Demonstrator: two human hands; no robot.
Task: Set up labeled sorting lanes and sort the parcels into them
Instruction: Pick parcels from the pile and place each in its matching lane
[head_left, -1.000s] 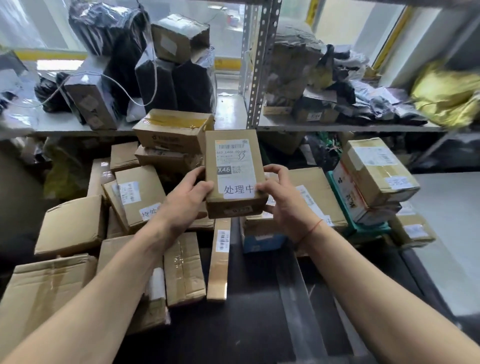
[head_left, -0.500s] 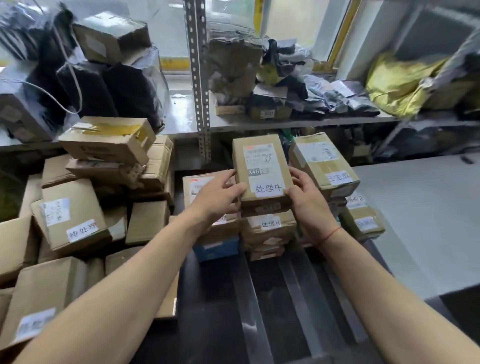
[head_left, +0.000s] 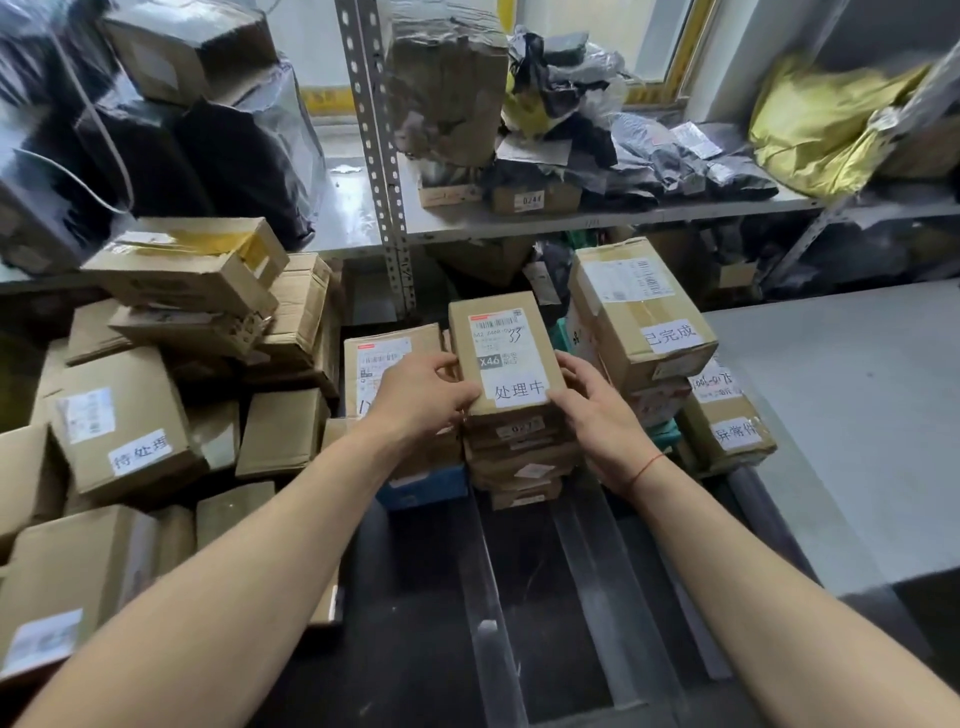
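Metal shelving (head_left: 597, 221) crammed with bags and cartons runs along the back, above a dark table (head_left: 519, 623). Left of centre sprawls a heap of boxes (head_left: 171, 395); right stands a taller carton (head_left: 639, 317) labelled 已完成. Between them rises a short stack (head_left: 519, 457), and on top sits the parcel (head_left: 506, 353) marked 处理中, left hand (head_left: 423, 397) and right hand (head_left: 592, 415) gripping its sides

Held parcel (head_left: 506, 353) atop middle stack (head_left: 519, 457), box pile (head_left: 156, 395) left, shelf (head_left: 597, 218) behind
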